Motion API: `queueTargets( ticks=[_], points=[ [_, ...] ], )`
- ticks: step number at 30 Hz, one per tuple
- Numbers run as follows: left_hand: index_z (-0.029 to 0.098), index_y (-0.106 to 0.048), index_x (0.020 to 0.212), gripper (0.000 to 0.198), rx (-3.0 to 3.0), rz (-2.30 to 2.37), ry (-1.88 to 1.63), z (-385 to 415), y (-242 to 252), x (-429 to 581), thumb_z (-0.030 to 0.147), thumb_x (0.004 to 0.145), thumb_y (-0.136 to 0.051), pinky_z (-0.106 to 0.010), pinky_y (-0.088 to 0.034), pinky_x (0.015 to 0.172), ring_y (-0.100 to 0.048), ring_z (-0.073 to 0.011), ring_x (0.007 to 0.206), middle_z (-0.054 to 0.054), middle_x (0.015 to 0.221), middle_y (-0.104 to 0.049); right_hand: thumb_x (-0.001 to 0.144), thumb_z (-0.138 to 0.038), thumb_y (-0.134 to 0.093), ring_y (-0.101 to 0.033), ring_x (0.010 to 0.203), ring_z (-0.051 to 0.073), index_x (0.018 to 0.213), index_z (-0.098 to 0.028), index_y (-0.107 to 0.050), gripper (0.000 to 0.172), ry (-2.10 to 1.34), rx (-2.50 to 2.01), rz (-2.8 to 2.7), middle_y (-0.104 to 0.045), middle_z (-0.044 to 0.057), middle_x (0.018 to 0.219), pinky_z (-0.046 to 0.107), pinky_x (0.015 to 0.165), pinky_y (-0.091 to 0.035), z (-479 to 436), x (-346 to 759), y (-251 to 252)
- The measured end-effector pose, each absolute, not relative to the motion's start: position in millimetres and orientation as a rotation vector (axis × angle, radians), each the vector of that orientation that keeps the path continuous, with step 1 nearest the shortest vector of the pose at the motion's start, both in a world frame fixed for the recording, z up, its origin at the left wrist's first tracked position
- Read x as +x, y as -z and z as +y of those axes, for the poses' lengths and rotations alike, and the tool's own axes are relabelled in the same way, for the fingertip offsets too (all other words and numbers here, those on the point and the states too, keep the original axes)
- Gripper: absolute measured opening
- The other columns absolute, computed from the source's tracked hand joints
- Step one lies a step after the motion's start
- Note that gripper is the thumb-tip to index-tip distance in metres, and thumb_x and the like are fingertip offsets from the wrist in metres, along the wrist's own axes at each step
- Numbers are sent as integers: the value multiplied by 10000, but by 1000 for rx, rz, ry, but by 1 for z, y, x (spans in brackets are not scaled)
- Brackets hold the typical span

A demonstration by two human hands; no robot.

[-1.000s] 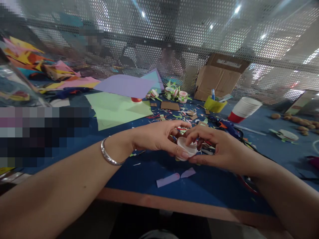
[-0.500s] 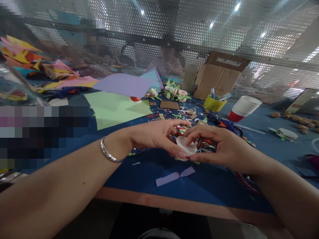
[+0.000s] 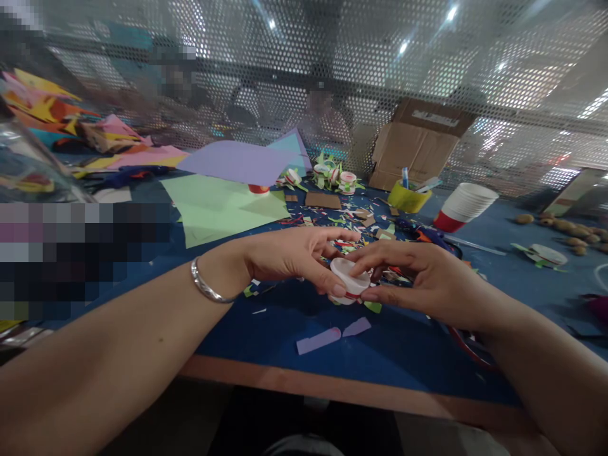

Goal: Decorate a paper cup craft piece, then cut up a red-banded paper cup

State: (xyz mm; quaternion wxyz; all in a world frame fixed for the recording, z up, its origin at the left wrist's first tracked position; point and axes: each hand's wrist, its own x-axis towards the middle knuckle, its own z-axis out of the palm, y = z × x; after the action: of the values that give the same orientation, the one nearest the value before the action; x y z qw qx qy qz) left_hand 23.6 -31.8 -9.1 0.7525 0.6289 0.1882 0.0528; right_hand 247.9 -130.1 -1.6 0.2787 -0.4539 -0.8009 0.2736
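Note:
Between my two hands is a small white paper cup (image 3: 350,282), short as if cut down, with a thin red stripe low on its side. Its open mouth tilts up toward me. My left hand (image 3: 297,256) pinches the left side, thumb in front. From the right, my right hand (image 3: 420,272) holds it with the thumb at the lower edge and fingertips over the rim. Fingers behind the cup are partly hidden. On the table below lie a purple paper strip (image 3: 318,341) and a smaller purple piece (image 3: 356,327).
Paper scraps (image 3: 349,218) litter the table beyond my hands. Green paper (image 3: 223,206) and a purple sheet (image 3: 237,161) lie back left. Stacked paper cups (image 3: 470,202), a yellow holder (image 3: 409,197) and a glue gun (image 3: 430,235) are at right. A perforated metal screen (image 3: 266,82) rises behind.
The cup has turned in my fingers and shifted slightly left, so its red stripe now shows. Both hands keep their hold.

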Motion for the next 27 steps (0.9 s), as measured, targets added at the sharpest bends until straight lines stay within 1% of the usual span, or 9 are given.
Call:
queueTargets(
  ticks=[6,10,15,20,23,27],
  points=[
    [205,-268,1577,1092,1365,397,-114,-30,10,23,139,666,-866,-345,-550,795,-722,-250,1001,-177,1278,-667,876,-361,-749,-680,1185,238,1076,-296,-789,214,-718,-1195,-2145,-749,41,1244,369,990,-565,-131,249,3],
    [209,-267,1574,1081,1354,381,-103,-30,11,23,116,670,-852,-354,-543,834,-714,-251,1038,-186,1325,-643,878,-360,-751,-683,1178,242,1101,-299,-785,233,-635,-1185,-2191,-759,49,1220,397,1029,-540,-131,249,5],
    [195,-283,1563,1064,1334,385,-131,-31,14,25,127,663,-846,-337,-536,841,-705,-245,1060,-192,1353,-629,886,-348,-744,-691,1164,241,1118,-302,-783,240,-581,-1149,-2202,-768,46,1194,394,1030,-540,-130,250,6],
    [190,-273,1575,1103,1334,413,-179,-35,14,28,114,630,-835,-347,-537,849,-693,-254,1089,-188,1419,-591,889,-346,-742,-689,1167,241,1103,-292,-783,225,-498,-1155,-2227,-778,40,1165,406,1050,-525,-130,248,5],
    [190,-278,1579,1083,1331,448,-224,-38,15,31,139,648,-827,-339,-536,836,-695,-252,1075,-167,1363,-639,901,-305,-722,-689,1163,248,1112,-290,-777,218,-436,-1157,-2230,-782,42,1149,431,1045,-529,-129,246,6],
    [158,-250,1592,1062,1374,481,-283,-39,16,33,191,694,-816,-346,-523,845,-682,-265,1094,-177,1263,-690,910,-230,-684,-669,1194,262,1140,-277,-761,247,-326,-1130,-2256,-764,59,1201,450,1010,-541,-127,246,9]
  ],
)
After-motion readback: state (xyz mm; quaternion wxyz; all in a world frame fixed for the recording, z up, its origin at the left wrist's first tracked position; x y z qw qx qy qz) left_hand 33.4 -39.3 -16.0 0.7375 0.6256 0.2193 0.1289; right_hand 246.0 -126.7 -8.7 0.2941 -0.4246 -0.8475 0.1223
